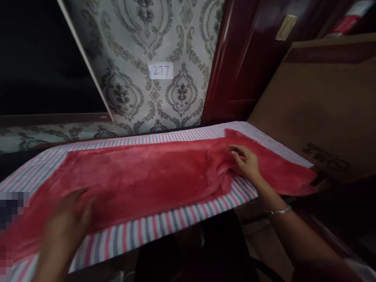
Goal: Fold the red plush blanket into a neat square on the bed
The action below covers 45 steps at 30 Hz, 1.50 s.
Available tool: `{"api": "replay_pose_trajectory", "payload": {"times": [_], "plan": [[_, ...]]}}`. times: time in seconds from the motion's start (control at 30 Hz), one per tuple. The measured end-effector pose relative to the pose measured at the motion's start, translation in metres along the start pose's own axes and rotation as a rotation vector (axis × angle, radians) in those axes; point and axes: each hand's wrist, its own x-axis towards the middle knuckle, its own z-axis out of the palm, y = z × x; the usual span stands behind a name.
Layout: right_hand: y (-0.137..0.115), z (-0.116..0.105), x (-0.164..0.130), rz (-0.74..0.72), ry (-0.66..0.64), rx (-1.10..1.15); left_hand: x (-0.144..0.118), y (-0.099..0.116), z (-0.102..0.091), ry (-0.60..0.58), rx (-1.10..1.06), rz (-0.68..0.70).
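Note:
A long red plush cloth (pixel 152 168) lies spread across a table with a striped cover (pixel 132 235). Its left and middle parts are fairly flat, while folds bunch up right of the middle. At those folds my right hand (pixel 246 161) is closed with bent fingers on the red cloth; a thin bangle (pixel 277 211) circles that wrist. Over the cloth's near left part is my left hand (pixel 66 221), blurred by motion. Its thumb and fingers look apart, with nothing visible between them. Whether it touches the cloth cannot be made out.
A dark screen (pixel 47 58) stands at the back left before patterned wallpaper (pixel 182 35) bearing a paper label (pixel 161 71) marked 277. On the right, a large cardboard box (pixel 329 102) borders the table, beside a dark red door panel (pixel 235 58).

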Motion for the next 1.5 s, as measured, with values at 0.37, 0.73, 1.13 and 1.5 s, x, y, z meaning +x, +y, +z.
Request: {"api": "replay_pose_trajectory", "payload": {"times": [0.37, 0.73, 1.13, 1.5], "plan": [[0.066, -0.076, -0.075, 0.418, 0.267, 0.268, 0.099, 0.174, 0.105, -0.375, 0.061, 0.589], [0.045, -0.051, -0.094, 0.4, 0.137, 0.277, 0.058, 0.184, 0.147, -0.353, 0.237, 0.557], [-0.032, 0.015, -0.111, -0.247, -0.178, 0.17, 0.055, 0.143, 0.125, -0.435, -0.115, 0.495], [-0.001, 0.048, -0.128, -0.183, -0.193, 0.122, -0.045, -0.02, 0.019, -0.103, 0.188, -0.137]]}}
